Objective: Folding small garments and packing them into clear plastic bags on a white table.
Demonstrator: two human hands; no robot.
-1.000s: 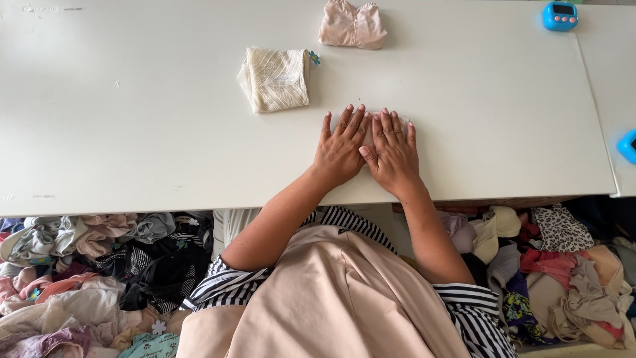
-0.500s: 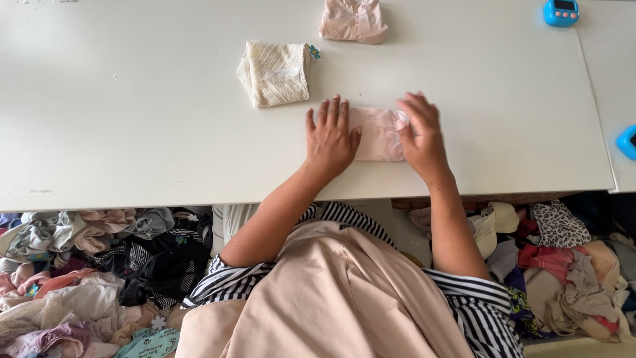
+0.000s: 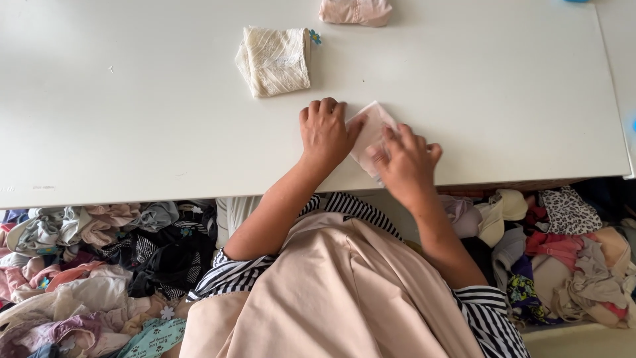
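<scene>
1. Head view, looking down on a white table [image 3: 132, 132] with the person's two bare forearms reaching onto it from the near edge
2. Left hand [image 3: 324, 129]: palm down, fingers curled, pressing on the left part of a small pale pink folded garment [image 3: 372, 129]
3. Right hand [image 3: 405, 162]: lying over the lower right part of the same garment, fingers bent and gripping its edge
4. Pale pink folded garment: on the table near its front edge, between the two hands, turned at an angle so that one corner points away from the person
5. Cream folded cloth [image 3: 275, 59]: flat on the table, beyond the left hand and apart from it; a small blue flower ornament [image 3: 315, 38] shows at its upper right corner
6. Pink folded garment [image 3: 356, 11]: at the far edge of the table, partly cut off by the frame
7. Heaps of mixed clothing [image 3: 86, 265] below the table edge on both sides of the person
</scene>
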